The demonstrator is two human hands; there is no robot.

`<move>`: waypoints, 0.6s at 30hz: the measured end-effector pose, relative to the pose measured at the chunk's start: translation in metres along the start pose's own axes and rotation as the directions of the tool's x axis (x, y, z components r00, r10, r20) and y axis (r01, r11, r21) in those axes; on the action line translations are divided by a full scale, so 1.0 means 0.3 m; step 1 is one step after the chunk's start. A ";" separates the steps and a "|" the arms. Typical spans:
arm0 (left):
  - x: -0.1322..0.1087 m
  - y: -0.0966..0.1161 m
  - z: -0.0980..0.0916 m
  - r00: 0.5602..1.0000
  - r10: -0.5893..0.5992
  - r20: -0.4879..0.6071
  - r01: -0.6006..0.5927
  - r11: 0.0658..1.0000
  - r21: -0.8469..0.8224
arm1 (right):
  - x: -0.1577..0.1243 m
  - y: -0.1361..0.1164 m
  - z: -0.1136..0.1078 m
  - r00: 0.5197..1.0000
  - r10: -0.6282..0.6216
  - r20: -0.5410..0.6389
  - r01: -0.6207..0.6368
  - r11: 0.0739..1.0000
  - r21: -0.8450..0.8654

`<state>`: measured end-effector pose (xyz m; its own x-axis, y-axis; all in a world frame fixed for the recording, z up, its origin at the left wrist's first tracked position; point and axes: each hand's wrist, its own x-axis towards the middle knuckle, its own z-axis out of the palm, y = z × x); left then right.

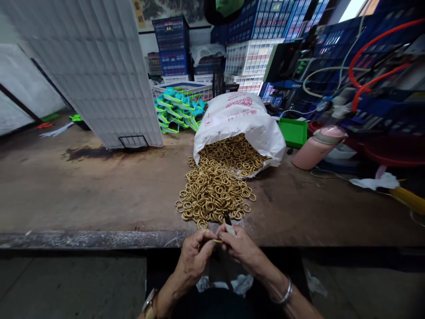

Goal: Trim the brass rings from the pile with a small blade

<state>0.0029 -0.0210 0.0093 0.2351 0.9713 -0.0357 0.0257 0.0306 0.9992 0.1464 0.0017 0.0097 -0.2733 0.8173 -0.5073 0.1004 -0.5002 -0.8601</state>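
My left hand (194, 254) pinches a gold-coloured ring (217, 241) just in front of the table's edge. My right hand (244, 251) meets it there, its fingers closed around a small knife (229, 227) with a pale handle and a dark blade tip pointing up and away. The fingers of both hands hide most of the held ring. Right beyond them lies a heap of gold-coloured rings (212, 190) on the table. It spills from the mouth of a white woven sack (239, 115) with red print, lying on its side.
The brown wooden table (99, 195) has a worn front edge. A tall white ribbed panel (99, 75) stands at left. Behind are green and turquoise plastic pieces (177, 108) and stacked blue crates (171, 44). A green tray (293, 133), pink bottle (317, 148) and red hose (355, 75) are at right.
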 end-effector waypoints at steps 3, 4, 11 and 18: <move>0.001 0.004 0.008 0.998 -0.053 -0.018 0.052 0.996 -0.069 | 0.001 -0.001 0.002 0.987 -0.153 -0.054 0.145 0.982 -0.124; 0.002 0.002 0.011 0.997 -0.073 -0.026 0.070 0.993 -0.093 | 0.000 -0.002 0.002 0.975 -0.215 -0.062 0.202 0.963 -0.178; -0.003 -0.031 0.008 0.956 -0.284 0.068 0.291 0.902 -0.320 | 0.003 0.001 0.012 0.931 -0.353 -0.088 0.305 0.890 -0.339; -0.020 -0.012 0.017 0.943 -0.312 0.114 0.328 0.820 -0.469 | 0.019 0.021 0.005 0.923 -0.381 -0.053 0.343 0.877 -0.336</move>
<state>0.0065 -0.0282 0.0059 0.3249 0.8797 -0.3474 -0.3577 0.4543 0.8159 0.1439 0.0029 0.0015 -0.2396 0.9602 -0.1433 0.3155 -0.0625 -0.9469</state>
